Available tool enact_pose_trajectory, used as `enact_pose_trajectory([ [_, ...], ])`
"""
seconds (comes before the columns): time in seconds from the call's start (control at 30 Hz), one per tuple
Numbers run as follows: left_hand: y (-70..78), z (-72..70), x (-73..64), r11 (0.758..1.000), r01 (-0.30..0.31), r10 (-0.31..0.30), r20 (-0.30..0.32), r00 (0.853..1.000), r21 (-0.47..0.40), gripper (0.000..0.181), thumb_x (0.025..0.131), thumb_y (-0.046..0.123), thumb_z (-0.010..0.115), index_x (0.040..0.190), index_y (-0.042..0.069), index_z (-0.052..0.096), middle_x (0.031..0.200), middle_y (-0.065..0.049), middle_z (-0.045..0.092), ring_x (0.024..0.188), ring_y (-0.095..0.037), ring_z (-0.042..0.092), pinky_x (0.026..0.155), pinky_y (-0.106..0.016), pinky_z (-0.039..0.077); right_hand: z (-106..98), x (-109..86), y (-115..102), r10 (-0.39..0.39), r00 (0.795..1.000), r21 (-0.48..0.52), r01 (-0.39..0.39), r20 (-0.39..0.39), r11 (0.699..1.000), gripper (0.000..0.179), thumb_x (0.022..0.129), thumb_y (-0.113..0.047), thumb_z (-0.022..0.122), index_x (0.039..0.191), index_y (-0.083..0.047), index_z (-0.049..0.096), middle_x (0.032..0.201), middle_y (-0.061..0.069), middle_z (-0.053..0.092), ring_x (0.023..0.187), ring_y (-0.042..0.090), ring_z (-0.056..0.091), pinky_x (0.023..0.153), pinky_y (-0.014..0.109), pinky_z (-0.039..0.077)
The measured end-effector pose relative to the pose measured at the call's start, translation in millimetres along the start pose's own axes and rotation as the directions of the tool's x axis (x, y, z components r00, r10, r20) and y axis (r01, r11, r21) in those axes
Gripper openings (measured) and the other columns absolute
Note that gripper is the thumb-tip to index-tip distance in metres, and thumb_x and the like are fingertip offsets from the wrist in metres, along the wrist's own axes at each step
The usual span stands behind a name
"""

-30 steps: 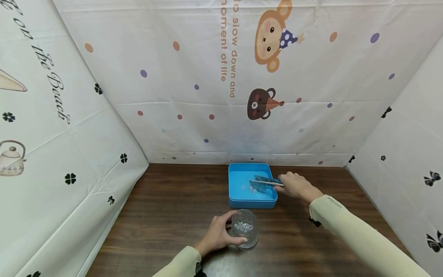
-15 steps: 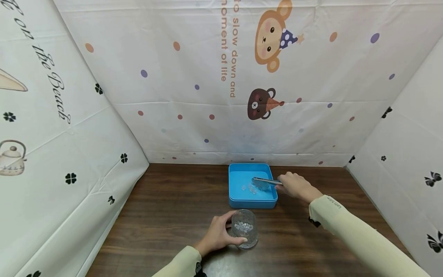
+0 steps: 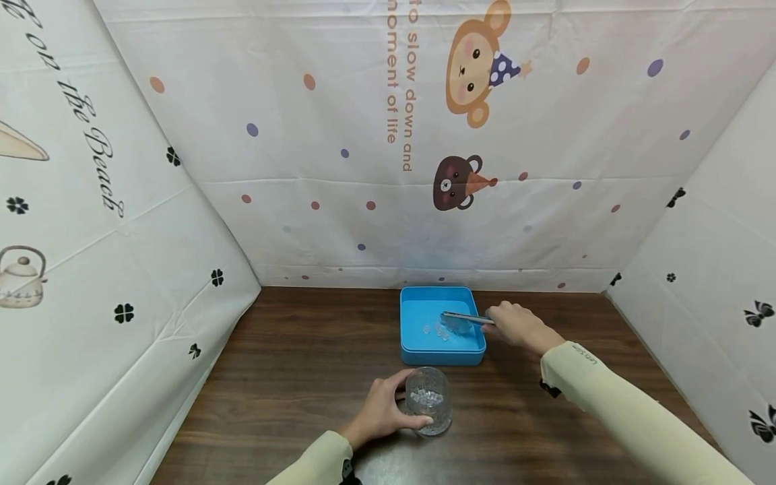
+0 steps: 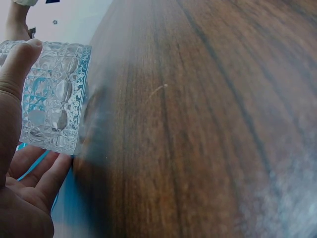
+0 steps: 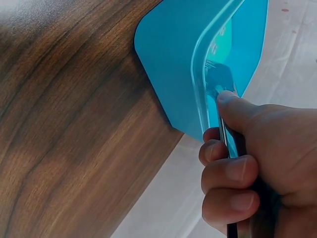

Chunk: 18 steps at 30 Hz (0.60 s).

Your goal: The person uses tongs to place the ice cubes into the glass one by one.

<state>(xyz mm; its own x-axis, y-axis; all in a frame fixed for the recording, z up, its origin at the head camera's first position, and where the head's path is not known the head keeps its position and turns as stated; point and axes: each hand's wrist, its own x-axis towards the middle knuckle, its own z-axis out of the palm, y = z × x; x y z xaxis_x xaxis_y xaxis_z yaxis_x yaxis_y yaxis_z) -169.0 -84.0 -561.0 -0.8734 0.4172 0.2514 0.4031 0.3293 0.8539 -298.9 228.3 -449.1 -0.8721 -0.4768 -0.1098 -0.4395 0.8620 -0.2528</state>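
Note:
My left hand [image 3: 378,412] holds a clear drinking glass [image 3: 438,404] standing on the wooden table, thumb on the near side and fingers on the far side. Small clear pieces lie in the bottom of it. The glass's faceted wall shows in the left wrist view. Over the right rim of a blue tray [image 3: 418,359], my right hand [image 3: 515,323] grips metal tongs [image 3: 471,317]. Their two arms are squeezed close together, with the tips down inside the tray. Beside those tips lie several clear, ice-like pieces [image 3: 442,331]; what sits between the tips is hidden.
The dark wooden table [image 3: 315,350] runs back to a printed white cloth wall [image 3: 339,222]. More white cloth stands along the left and right sides. The tray is close to the back wall, a short way beyond the glass.
The tongs, spread apart a second ago, were squeezed together inside the tray by half a second ago and have stayed so. The left hand and the glass have kept their place.

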Motion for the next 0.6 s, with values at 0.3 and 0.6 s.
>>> enact_pose_trajectory([
  [0.3, 1.0, -0.4, 0.1, 0.999, 0.031, -0.031, 0.007, 0.999, -0.008, 0.075, 0.079, 0.043, 0.09, 0.141, 0.015, 0.059, 0.126, -0.006, 0.068, 0.108, -0.012, 0.07, 0.088, -0.02, 0.057, -5.4, 0.7, 0.3, -0.001, 1.0, 0.015, 0.002, -0.017, 1.0, 0.025, 0.101, -0.021, 0.069, 0.111, 0.002, 0.07, 0.071, 0.002, 0.055, 0.059, 0.016, 0.052, 0.05, 0.028, 0.046],
  [0.6, 1.0, 0.3, -0.1, 0.999, 0.037, -0.037, 0.013, 0.999, -0.006, 0.076, 0.079, 0.043, 0.09, 0.142, 0.015, 0.058, 0.127, -0.008, 0.067, 0.108, -0.013, 0.07, 0.088, -0.02, 0.057, -17.8, -2.7, 0.7, -0.028, 0.996, 0.001, 0.028, -0.087, 1.0, 0.021, 0.103, -0.026, 0.066, 0.104, -0.006, 0.07, 0.072, 0.0, 0.057, 0.062, 0.017, 0.053, 0.054, 0.03, 0.048],
])
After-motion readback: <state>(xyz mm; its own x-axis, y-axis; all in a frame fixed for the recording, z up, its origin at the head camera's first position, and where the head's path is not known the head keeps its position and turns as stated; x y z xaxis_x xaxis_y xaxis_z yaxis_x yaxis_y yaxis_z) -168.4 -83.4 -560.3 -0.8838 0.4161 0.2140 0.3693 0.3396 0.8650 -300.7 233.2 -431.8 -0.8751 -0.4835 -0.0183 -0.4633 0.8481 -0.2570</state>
